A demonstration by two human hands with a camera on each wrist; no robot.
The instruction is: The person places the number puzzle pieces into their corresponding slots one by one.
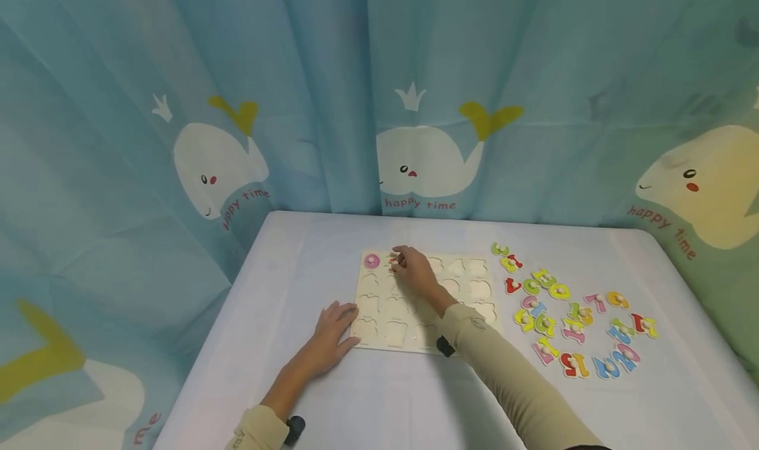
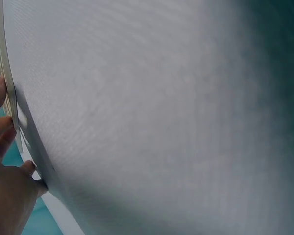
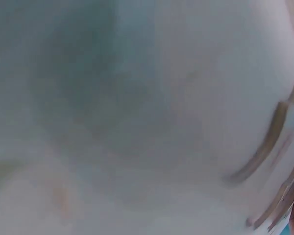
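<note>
Steadying the board at the near end of its left edge while lowering the reddish piece level would likely seat it best. The left hand, fingers loosely spread, touches that edge; beyond, the right hand pinches the half-hidden piece over the far row's left part.

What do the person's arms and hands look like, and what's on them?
Both arms wear beige cloth sleeves. The left cuff has dark lettering; the right has a small greyish mark. Each wrist carries a small black device. The left hand and right hand wear no gloves.
</note>
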